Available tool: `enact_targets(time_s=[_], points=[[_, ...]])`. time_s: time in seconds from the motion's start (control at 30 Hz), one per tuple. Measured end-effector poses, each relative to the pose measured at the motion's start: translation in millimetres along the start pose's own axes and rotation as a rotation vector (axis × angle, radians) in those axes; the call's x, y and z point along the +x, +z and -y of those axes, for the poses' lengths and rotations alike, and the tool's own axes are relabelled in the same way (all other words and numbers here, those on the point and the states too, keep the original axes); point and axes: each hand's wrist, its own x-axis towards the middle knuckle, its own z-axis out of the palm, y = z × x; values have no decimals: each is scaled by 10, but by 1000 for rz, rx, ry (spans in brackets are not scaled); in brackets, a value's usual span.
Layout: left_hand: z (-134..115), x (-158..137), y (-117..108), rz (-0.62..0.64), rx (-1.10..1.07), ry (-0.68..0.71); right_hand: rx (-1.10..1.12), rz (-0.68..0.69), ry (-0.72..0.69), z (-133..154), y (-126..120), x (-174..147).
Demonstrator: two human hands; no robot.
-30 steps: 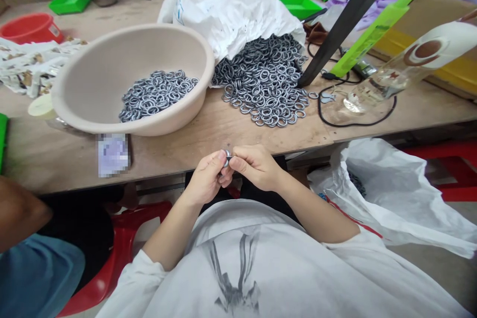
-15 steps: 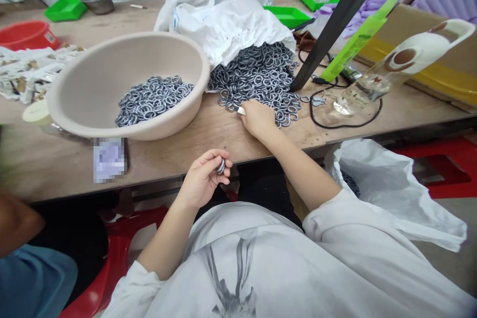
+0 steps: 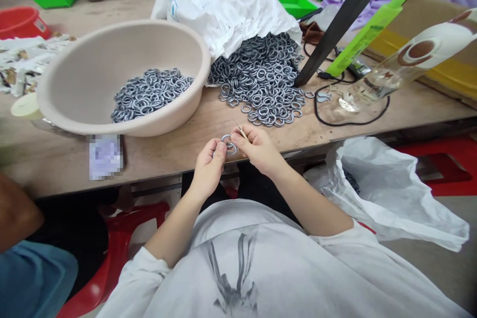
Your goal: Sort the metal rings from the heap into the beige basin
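My left hand (image 3: 209,165) and my right hand (image 3: 258,149) meet at the table's front edge, both pinching small grey metal rings (image 3: 228,144) between the fingertips. A thin pointed tool (image 3: 240,130) sticks up from my right fingers. Beyond my hands a heap of the same rings (image 3: 263,81) spills out of a white sack (image 3: 227,10) onto the wooden table (image 3: 208,131). To the left, a beige basin (image 3: 74,89) holds more rings (image 3: 147,93).
A dark slanted bar (image 3: 343,15), a black cable loop (image 3: 350,120) and a clear bottle (image 3: 376,84) lie to the right. A white bag (image 3: 387,189) hangs below the table edge. Another person's arm (image 3: 15,213) and a red stool (image 3: 119,243) are at the left.
My right hand came back from the ring heap to my left hand, bringing a ring. Both hands now hold rings together at the table edge.
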Motion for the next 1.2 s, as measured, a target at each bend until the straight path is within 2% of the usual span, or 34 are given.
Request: enact_targets(time_s=[0.17, 0.27, 0.37, 0.57, 0.63, 0.73, 0.87, 1.1, 1.2], points=[[-32, -46, -4, 38, -8, 69, 78, 37, 35, -30, 129, -86], [-79, -84, -12, 100, -47, 14, 24, 17, 12, -34, 118, -61], [-127, -122, -1, 139, -126, -68, -130, -45, -82, -2, 55, -65], [-185, -152, 44, 118, -277, -154, -570, 8, -381, 18, 22, -256], [-196, -159, 61, 100, -308, -177, -698, 6, -415, -6, 36, -304], [-209, -182, 89, 68, -324, -200, -811, 12, -406, -28, 44, -328], [-206, -197, 98, 68, -325, -206, -857, 11, -393, -10, 48, -324], [-166, -148, 50, 74, -296, -181, -728, -37, -234, -60, 74, -233], [-182, -196, 71, 137, -263, -205, -672, -132, -167, -123, -36, -105]])
